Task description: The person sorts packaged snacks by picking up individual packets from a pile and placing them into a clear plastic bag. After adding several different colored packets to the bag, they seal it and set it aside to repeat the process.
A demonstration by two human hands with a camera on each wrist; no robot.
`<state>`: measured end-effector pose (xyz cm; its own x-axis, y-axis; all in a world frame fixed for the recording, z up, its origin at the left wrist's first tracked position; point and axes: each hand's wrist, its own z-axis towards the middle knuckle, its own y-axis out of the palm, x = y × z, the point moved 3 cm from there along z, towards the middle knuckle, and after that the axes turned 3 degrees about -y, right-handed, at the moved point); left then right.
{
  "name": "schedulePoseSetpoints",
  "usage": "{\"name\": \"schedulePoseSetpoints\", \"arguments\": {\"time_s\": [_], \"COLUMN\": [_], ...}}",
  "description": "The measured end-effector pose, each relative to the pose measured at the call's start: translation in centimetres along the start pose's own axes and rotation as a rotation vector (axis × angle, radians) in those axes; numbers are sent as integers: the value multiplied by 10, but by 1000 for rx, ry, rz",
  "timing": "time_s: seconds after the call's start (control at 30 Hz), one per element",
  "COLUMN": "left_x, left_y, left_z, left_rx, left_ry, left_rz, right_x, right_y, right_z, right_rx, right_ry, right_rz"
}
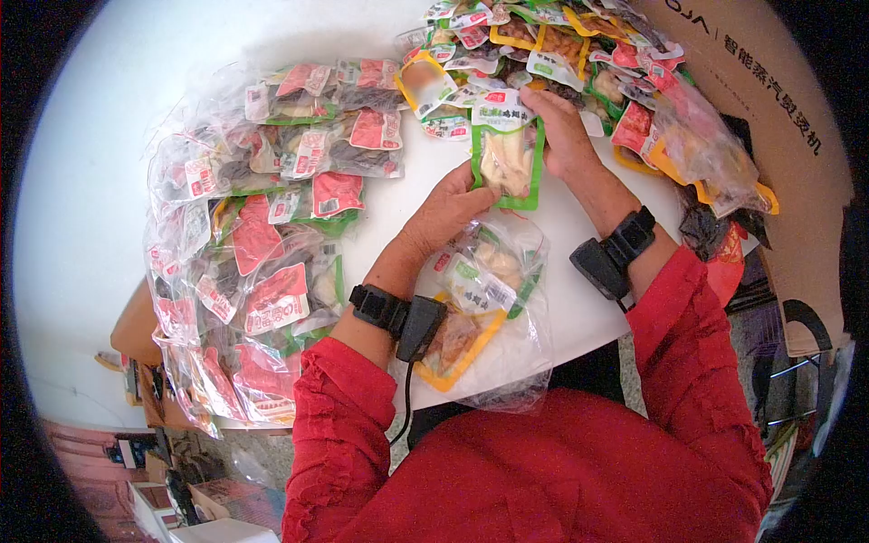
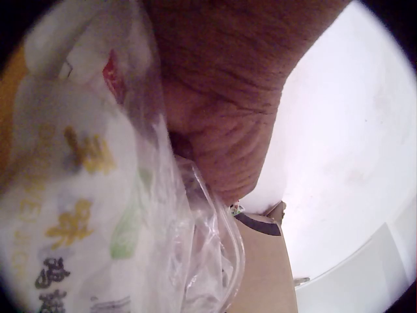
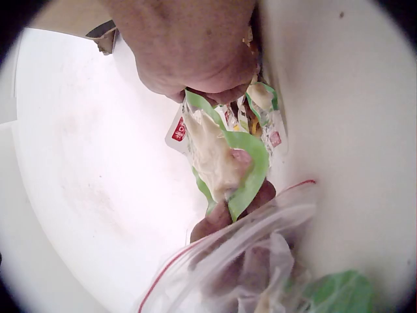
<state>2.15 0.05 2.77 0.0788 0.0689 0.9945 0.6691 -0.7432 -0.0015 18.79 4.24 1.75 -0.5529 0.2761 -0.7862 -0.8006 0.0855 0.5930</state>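
A green-edged vacuum food packet (image 1: 507,161) with pale pieces behind its clear window is held upright between both hands. My left hand (image 1: 453,208) pinches its lower left corner, thumb across the front. At the upper right edge my right hand (image 1: 565,136) grips it, and in the right wrist view the packet (image 3: 215,153) bows between the two hands. Right below lies a clear zip bag (image 1: 529,348) holding a green-edged packet (image 1: 484,281) and a yellow-edged packet (image 1: 462,348). The bag (image 2: 202,241) fills much of the left wrist view, beside the left hand (image 2: 225,124).
Clear bags filled with packets (image 1: 272,226) cover the left side of the white table (image 1: 398,204). A heap of loose packets (image 1: 543,54) lies at the back, with more bagged packets (image 1: 697,136) on the right. A large cardboard box (image 1: 769,118) stands along the right edge.
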Motion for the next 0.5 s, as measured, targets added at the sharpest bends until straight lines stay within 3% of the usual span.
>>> {"name": "schedulePoseSetpoints", "arguments": {"time_s": [0.5], "left_x": [-12], "left_y": [-1], "left_z": [7], "left_rx": [-32], "left_ry": [55], "left_rz": [-52], "right_x": [0], "right_y": [-1], "right_z": [-1], "right_rx": [43], "right_ry": [1], "right_rz": [-12]}}
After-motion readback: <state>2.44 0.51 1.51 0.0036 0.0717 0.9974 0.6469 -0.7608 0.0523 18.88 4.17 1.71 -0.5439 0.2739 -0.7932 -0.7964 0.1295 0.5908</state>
